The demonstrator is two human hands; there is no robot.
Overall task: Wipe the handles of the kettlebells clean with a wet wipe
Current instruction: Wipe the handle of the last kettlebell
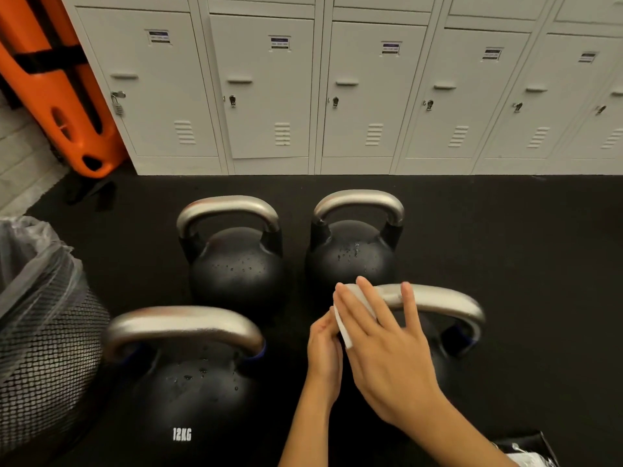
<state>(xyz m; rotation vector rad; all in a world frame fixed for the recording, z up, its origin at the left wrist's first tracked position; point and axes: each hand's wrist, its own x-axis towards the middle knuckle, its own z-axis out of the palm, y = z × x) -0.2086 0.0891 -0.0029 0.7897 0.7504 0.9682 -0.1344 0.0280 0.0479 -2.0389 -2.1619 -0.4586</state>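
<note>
Lower right of the frame: a dark packet (526, 449), cut off by the edge. Centre right: the right hand (387, 348), fingers straight, presses a white wet wipe (350, 318) against the left end of the near-right kettlebell's handle (441, 301); the left hand (323, 352) pinches the wipe's lower edge from beneath. Lower left: the 12KG kettlebell (182, 399), droplets on its body, beside a lined mesh bin (50, 332). Mid-frame: two further kettlebells (236, 261) and (350, 251) on the black floor (505, 237). Top: grey lockers (269, 96); upper left, an orange board (50, 79). Risk, as judged: held flat rather than wrapped, the wipe may miss the handle's underside or slide off the rounded steel.
</note>
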